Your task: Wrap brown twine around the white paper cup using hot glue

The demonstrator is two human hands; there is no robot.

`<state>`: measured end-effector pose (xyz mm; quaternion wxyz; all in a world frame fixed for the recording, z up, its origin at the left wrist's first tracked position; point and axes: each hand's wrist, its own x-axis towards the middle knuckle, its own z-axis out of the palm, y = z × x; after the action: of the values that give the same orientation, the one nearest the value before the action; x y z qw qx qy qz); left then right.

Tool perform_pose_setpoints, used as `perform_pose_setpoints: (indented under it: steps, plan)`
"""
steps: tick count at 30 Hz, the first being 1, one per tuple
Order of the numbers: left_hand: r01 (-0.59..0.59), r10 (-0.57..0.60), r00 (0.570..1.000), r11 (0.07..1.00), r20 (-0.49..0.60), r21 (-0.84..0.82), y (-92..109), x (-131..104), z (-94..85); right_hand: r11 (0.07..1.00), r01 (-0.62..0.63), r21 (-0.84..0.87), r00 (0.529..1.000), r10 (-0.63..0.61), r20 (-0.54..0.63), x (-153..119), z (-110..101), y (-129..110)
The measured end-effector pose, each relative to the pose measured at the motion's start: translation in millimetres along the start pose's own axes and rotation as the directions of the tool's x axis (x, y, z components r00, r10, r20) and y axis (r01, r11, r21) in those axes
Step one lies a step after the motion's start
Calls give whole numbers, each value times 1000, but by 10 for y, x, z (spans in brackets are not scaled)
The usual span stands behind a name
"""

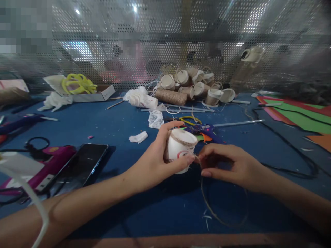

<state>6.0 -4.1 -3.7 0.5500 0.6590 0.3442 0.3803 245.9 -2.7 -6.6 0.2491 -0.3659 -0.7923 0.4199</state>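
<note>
A white paper cup [184, 137] with twine round its rim is held by my left hand [161, 155], the fingers wrapped round its side and the thumb across its front. Beside the cup, my right hand [230, 163] is closed in a pinch on a thin brown twine [210, 206], which hangs in a loose loop below the fingers. Some twine also crosses the cup's lower side. Just behind the cup lies a blue glue gun [204, 130] with a clear glue stick, near yellow-handled scissors [190, 120].
Twine-wrapped cups [201, 89] and a twine spool [170, 97] are piled at the back, beside stacked paper cups [143, 100]. On the left are a phone [90, 160], a magenta glue gun [58, 162] and a white cable [31, 196]. Coloured sheets [297, 113] and a black cable [289, 148] lie right.
</note>
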Motion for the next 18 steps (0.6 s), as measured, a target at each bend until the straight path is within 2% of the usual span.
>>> perform_pose_setpoints:
  steps: [8,18]
  plan:
    - [-43,38,998,989,40,144,56,-3,-9,986,167,-5,986,-166,23,-14,-11,-47]
    - [28,-31,999,993,28,119,67,-30,-3,983,156,100,987,-152,-52,-42,-60,1]
